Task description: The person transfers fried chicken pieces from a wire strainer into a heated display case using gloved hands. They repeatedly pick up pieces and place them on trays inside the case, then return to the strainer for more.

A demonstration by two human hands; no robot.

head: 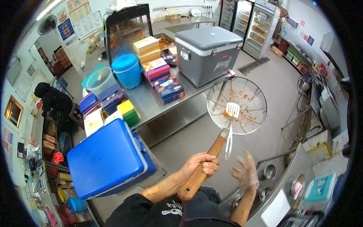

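My left hand grips the wooden handle of a large round wire skimmer. The skimmer's wire basket reaches out ahead of me, over the floor, beside the steel table's edge. Orange-brown crumbs are scattered across its mesh. A metal slotted turner rests in the basket, its handle extending back past the rim beside the wooden handle. My right hand, in a clear plastic glove, is raised with fingers apart and holds nothing. It is slightly blurred, to the right of the turner's handle.
A steel table carries a grey cooler, a blue bucket and stacked printed boxes. A blue cooler stands at near left. Steel bowls lie at right. A person in black bends at far left.
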